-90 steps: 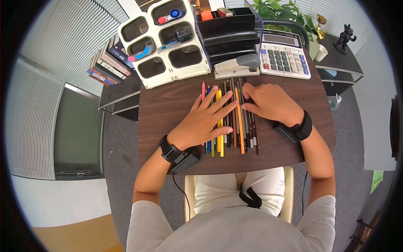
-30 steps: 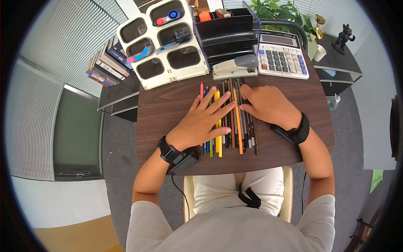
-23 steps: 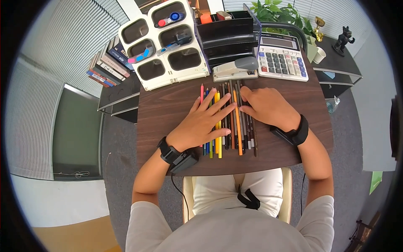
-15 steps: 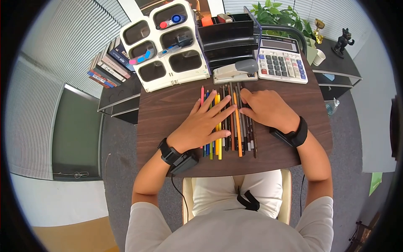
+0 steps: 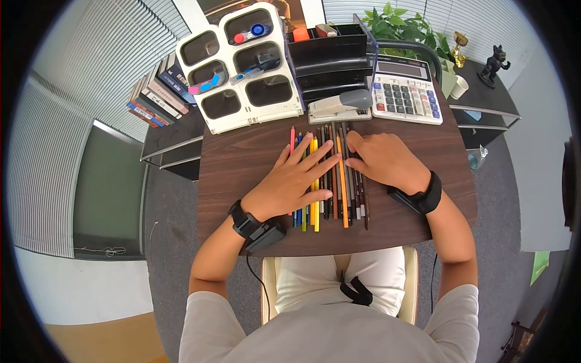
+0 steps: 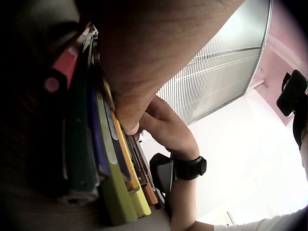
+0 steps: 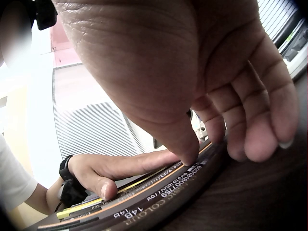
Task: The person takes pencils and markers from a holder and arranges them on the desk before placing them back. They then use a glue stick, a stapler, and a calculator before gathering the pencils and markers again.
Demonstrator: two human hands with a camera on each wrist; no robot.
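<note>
A row of coloured and dark pencils (image 5: pixel 345 206) lies side by side on the brown table (image 5: pixel 236 163), from a pink pencil (image 5: pixel 293 134) at the left to a dark brown one at the right. My left hand (image 5: pixel 281 184) rests across the row with fingers spread. An orange pencil (image 5: pixel 343 181) passes by its fingertips. At the row's right side is my right hand (image 5: pixel 387 158); its fingers bend loosely, and the thumb (image 7: pixel 185 149) touches the dark pencils. Lettering shows on a dark pencil (image 7: pixel 144 208) in the right wrist view. A yellow-green pencil (image 6: pixel 113 192) shows under the left hand.
Behind the pencils stand a stapler (image 5: pixel 339 107), a white calculator (image 5: pixel 407 91), a white pen organizer (image 5: pixel 239 100) holding pens, and a black tiered organizer (image 5: pixel 330 51). Books (image 5: pixel 160 91) stand on a side shelf to the left. The table's front edge is close to the person's lap.
Both hands keep nearly the same pose on the pencils. The table and the things on it sit slightly lower in the head view as the camera shifts.
</note>
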